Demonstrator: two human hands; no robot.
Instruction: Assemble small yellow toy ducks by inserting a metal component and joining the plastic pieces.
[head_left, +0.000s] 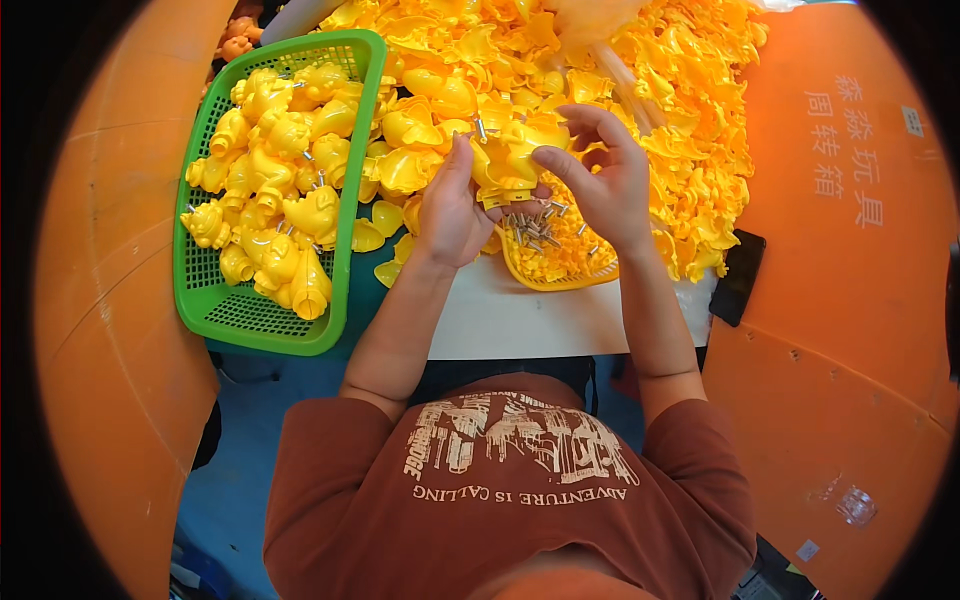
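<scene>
Over the near edge of the heap, my left hand (pixel 450 205) is closed round a glossy yellow plastic toy part (pixel 507 158). The thumb of that hand points up beside a small metal pin (pixel 481 130) at the part's upper left. My right hand (pixel 610 185) has its curved thumb and forefinger at the part's right side, its other fingers bent. Just below the part sits a small yellow basket (pixel 560 284), holding several metal pins (pixel 536 230) and yellow bits. My fingers hide some of the part.
On the left stands a green basket (pixel 362 190) of yellow toy parts, several with metal pins sticking out. A large heap of yellow plastic shells (pixel 690 130) covers the table's back and right. A dark phone-like slab (pixel 738 278) lies beside an orange panel (pixel 830 300). White tabletop (pixel 500 320) shows in front.
</scene>
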